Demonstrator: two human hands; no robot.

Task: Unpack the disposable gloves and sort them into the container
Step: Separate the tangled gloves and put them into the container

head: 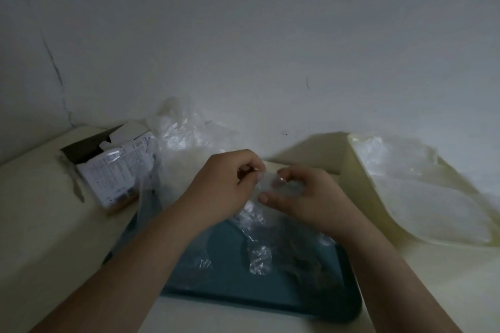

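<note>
My left hand [224,184] and my right hand [305,197] meet above the table's middle and pinch the top edge of one clear disposable glove [259,251] between them. The glove hangs crumpled over a teal tray [270,295]. A heap of clear plastic gloves or wrapping [184,138] lies behind my left hand against the wall. On the right stands a pale yellow container [378,197] holding flat clear gloves [422,197].
An open cardboard glove box [113,167] with printed text lies on its side at the back left. The cream table [40,224] meets a pale wall at the back. The scene is dim and slightly blurred.
</note>
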